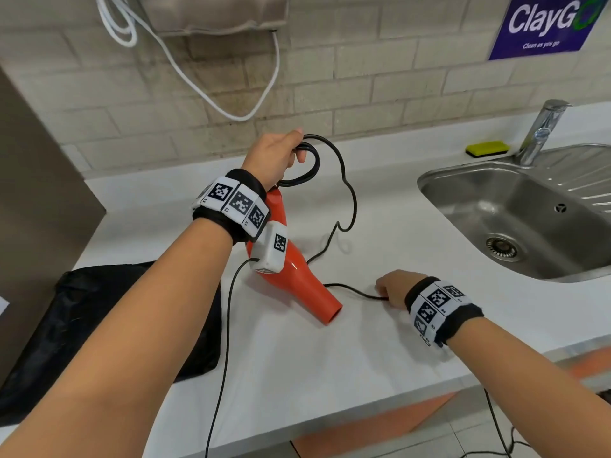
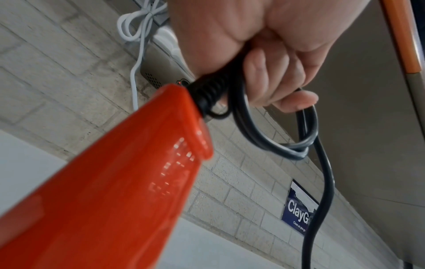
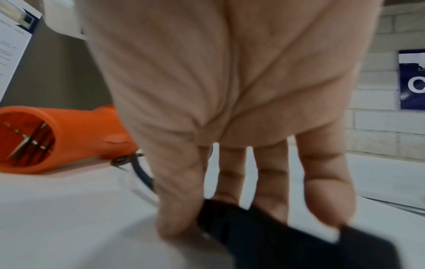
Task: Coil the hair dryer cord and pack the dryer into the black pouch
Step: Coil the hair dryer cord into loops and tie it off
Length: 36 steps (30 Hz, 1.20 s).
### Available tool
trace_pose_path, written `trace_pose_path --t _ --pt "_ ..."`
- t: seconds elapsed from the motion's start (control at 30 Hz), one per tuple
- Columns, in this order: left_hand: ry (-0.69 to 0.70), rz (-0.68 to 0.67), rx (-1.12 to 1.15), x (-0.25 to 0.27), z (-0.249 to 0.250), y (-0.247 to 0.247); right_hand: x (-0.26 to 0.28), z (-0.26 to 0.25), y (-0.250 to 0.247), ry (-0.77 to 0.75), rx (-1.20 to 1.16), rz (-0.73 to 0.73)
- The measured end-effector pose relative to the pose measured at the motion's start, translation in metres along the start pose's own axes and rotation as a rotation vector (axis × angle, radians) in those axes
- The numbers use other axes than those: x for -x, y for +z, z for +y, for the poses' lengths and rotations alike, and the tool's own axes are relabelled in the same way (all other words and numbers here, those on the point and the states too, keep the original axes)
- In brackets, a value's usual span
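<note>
Coiling is under way: a few loops of the black cord (image 1: 309, 161) are held at the far end of the orange hair dryer (image 1: 297, 276), where the ribbed strain relief (image 2: 209, 91) leaves the handle. The left hand (image 1: 276, 157) is curled round those loops, raised above the white countertop (image 1: 330, 358), while the dryer's barrel lies on it with the nozzle pointing near and right. The uncoiled remainder of the cord wanders across the counter to the right hand (image 1: 391, 287), whose fingers (image 3: 179, 209) are seen in the right wrist view to pinch a black block, judged to be the plug (image 3: 264, 233), though blur prevents certainty. The black pouch (image 1: 109, 325) lies flat at the near left, beside the dryer. The cord is judged springy and moderately stiff, so loops are likely to unwind if the grip is eased; it is best taken where the loops cross. The dryer shell looks glossy, hard and probably slippery; the handle is judged the surest hold. The pouch appears to be limp fabric, and its mouth would probably need to be held open.
</note>
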<state>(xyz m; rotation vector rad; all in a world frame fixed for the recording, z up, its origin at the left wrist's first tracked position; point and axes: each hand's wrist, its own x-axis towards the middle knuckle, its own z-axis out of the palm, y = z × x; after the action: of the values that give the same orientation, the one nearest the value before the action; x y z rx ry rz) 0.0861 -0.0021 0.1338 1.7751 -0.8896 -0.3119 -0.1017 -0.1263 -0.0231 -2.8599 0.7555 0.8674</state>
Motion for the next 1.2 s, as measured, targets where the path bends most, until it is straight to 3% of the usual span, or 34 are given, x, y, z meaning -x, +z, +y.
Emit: trace_pose_path --t 0.1,0.17,0.3,0.37,0.47,0.57,0.7,0.97,1.03,1.2 --pt "0.002 -0.006 -0.006 -0.001 0.000 -0.001 0.001 0.000 -0.005 0.033 -0.126 0.097" --pt "0.007 -0.004 -0.008 -0.002 -0.001 -0.001 0.003 -0.003 -0.016 -0.002 -0.350 0.211" --pt "0.010 -0.003 0.000 -0.004 -0.003 -0.001 0.020 -0.014 -0.047 -0.262 -1.216 0.383" --pt "0.011 0.000 0.001 -0.005 -0.003 -0.001 0.030 -0.025 -0.064 -0.415 -1.542 0.439" --pt "0.002 -0.008 0.026 -0.007 -0.004 0.000 0.040 -0.045 -0.088 -0.594 -1.898 0.564" --pt "-0.004 -0.041 0.046 -0.007 -0.004 -0.001 0.039 -0.063 -0.108 -0.667 -2.074 0.746" --pt "-0.003 -0.096 0.085 -0.007 -0.001 -0.001 0.027 -0.077 -0.124 -0.592 -1.976 1.070" --pt "-0.035 -0.201 0.170 -0.006 0.003 0.000 -0.010 -0.098 -0.135 -0.393 -1.320 1.504" --pt "-0.060 -0.243 0.186 -0.008 0.003 0.000 -0.016 -0.098 -0.143 -0.398 -1.344 1.500" --pt "-0.088 -0.358 0.237 -0.015 0.000 -0.007 -0.034 -0.092 -0.150 -0.470 -1.406 1.230"
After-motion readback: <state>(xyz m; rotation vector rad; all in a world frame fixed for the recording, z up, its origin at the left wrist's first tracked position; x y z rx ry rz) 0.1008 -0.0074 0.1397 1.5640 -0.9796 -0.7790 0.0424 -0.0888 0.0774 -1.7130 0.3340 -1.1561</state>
